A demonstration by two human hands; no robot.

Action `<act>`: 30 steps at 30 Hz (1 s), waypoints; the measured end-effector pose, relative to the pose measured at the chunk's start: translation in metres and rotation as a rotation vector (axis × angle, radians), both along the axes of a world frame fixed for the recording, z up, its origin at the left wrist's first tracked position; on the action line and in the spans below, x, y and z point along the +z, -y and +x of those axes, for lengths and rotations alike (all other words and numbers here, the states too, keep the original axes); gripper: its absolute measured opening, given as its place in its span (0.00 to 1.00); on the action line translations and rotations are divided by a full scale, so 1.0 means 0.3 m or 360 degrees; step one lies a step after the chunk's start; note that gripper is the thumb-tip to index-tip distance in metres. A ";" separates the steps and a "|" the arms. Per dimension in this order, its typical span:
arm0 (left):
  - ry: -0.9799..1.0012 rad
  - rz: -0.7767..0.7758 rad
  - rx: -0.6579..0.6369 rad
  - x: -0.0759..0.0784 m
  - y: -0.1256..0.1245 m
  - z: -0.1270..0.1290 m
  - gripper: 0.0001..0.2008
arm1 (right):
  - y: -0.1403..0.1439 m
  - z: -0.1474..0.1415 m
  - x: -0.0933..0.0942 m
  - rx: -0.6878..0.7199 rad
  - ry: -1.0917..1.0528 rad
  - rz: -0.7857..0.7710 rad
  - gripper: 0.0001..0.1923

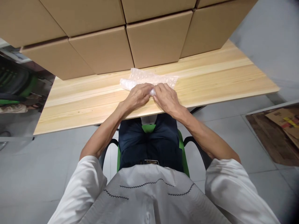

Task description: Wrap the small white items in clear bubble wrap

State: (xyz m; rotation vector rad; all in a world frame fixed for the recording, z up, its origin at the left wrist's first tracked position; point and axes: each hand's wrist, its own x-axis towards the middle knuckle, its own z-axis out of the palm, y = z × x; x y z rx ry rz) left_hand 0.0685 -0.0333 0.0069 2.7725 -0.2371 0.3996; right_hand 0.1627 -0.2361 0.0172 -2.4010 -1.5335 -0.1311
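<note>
Pale pine, straight-grained and smooth, makes up the table (210,84), and everything here sits relative to its near edge. Just inside that edge the left hand (137,97) and right hand (166,98) meet knuckle to knuckle, fingers curled down and pinched shut on a sheet of bubble wrap (149,79). The wrap is clear, dimpled, limp, bunched under the hands and spreading flat beyond them toward the middle of the table. To fold or roll it neatly, I judge the fingers should press evenly and keep the edge tight, since the film springs back. Farthest from the edge, matte brown cardboard boxes (158,40) stand stacked.
</note>
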 end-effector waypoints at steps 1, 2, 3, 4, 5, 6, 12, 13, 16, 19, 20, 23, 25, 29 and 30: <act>-0.0024 -0.0031 0.0009 0.007 0.005 -0.001 0.22 | -0.008 0.002 -0.004 -0.0018 -0.0014 -0.0018 0.19; -0.0045 -0.0057 0.0021 0.015 0.010 -0.002 0.22 | -0.012 0.006 -0.008 -0.0028 -0.0022 -0.0031 0.19; -0.0063 -0.0076 0.0035 0.022 0.014 -0.005 0.21 | -0.014 0.009 -0.011 -0.0032 -0.0023 -0.0039 0.19; -0.0078 -0.0087 0.0045 0.029 0.018 -0.009 0.21 | -0.014 0.011 -0.013 -0.0029 -0.0019 -0.0041 0.19; -0.0093 -0.0096 0.0059 0.037 0.021 -0.014 0.20 | -0.012 0.012 -0.015 -0.0021 -0.0014 -0.0041 0.19; -0.0113 -0.0101 0.0073 0.044 0.023 -0.020 0.20 | -0.010 0.012 -0.015 -0.0011 -0.0011 -0.0040 0.20; -0.0316 -0.0043 0.0165 0.084 0.006 -0.048 0.21 | -0.007 0.040 0.030 -0.0021 -0.0181 -0.0131 0.21; -0.0341 -0.0015 0.0160 0.088 -0.001 -0.045 0.21 | -0.009 0.056 0.043 -0.0013 -0.0255 -0.0146 0.20; -0.0371 0.0084 0.0152 0.097 -0.018 -0.018 0.22 | -0.023 0.119 0.076 0.0000 -0.0511 -0.0180 0.16; -0.0381 0.0185 0.0193 0.104 -0.026 0.032 0.25 | -0.034 0.180 0.090 -0.0032 -0.0732 -0.0197 0.13; -0.0393 0.0228 0.0215 0.107 -0.027 0.053 0.26 | -0.035 0.195 0.091 -0.0039 -0.0796 -0.0188 0.14; -0.0435 0.0340 0.0285 0.109 -0.032 0.123 0.24 | -0.029 0.227 0.090 -0.0067 -0.0960 -0.0129 0.17; -0.0451 0.0368 0.0315 0.104 -0.039 0.172 0.22 | -0.021 0.237 0.092 -0.0104 -0.1012 -0.0109 0.19; -0.0425 0.0424 0.0279 0.075 -0.065 0.256 0.20 | -0.007 0.244 0.092 -0.0098 -0.0871 -0.0119 0.18; -0.0413 0.0456 0.0245 0.068 -0.072 0.272 0.19 | -0.003 0.242 0.089 -0.0089 -0.0785 -0.0124 0.18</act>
